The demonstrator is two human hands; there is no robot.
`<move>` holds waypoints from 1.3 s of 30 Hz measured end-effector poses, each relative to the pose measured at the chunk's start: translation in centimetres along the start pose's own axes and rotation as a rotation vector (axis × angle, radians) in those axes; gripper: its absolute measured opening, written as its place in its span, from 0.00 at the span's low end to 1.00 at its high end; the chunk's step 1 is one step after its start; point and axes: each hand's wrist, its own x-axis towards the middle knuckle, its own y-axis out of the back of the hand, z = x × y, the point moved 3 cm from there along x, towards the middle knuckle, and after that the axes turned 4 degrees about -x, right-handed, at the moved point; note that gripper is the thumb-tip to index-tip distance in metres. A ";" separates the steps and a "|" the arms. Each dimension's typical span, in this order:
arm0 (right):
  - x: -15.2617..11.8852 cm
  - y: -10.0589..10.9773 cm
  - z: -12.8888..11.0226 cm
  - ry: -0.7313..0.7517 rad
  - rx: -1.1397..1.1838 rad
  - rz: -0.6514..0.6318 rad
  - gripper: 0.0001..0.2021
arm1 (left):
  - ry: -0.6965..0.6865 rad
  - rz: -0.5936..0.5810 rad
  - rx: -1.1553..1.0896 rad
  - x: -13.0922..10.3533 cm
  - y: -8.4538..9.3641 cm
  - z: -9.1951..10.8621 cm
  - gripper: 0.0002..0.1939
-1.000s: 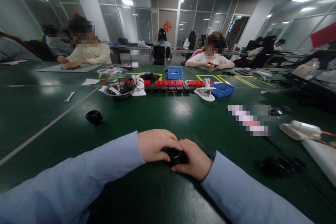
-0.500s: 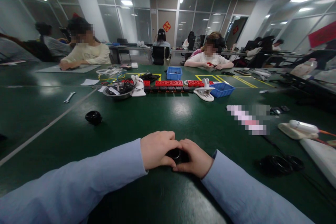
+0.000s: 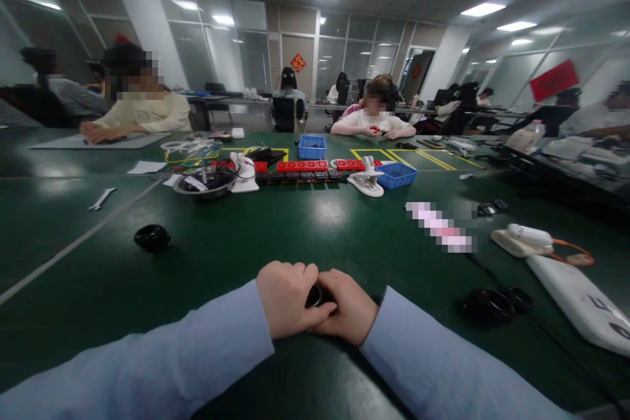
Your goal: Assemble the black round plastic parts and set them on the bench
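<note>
Low over the green table, my left hand and my right hand are closed together around a black round part. Only its dark top and a shiny curved rim show between the fingers; the rest is covered. My left thumb lies across its near side, over the right hand's fingers. To the left sits a black hollow ring-shaped part. Another black ring-shaped part with a cable beside it lies to the right.
Farther left is a wrench. A metal bowl with black cables, a white clip base, red power strips and blue bins line the middle. A white flat device lies right. Several people sit beyond.
My view has shifted to the right and tilted up a little. The hands have turned around the black round part, and the left thumb now overlaps the right hand.
</note>
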 end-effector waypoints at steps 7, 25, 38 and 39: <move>-0.1 0.2 -0.1 -0.005 -0.046 -0.006 0.17 | 0.000 -0.007 0.011 -0.1 0.2 0.1 0.23; -0.1 0.0 0.5 0.141 -0.093 -0.099 0.25 | -0.478 -0.332 -0.593 0.1 2.2 -2.2 0.18; -0.2 -0.1 0.5 0.119 -0.085 -0.103 0.24 | -0.174 -0.310 -0.196 -0.2 2.2 -0.3 0.17; -0.2 -0.2 0.5 0.119 -0.086 -0.094 0.24 | -0.133 -0.293 -0.151 -0.2 2.0 0.0 0.16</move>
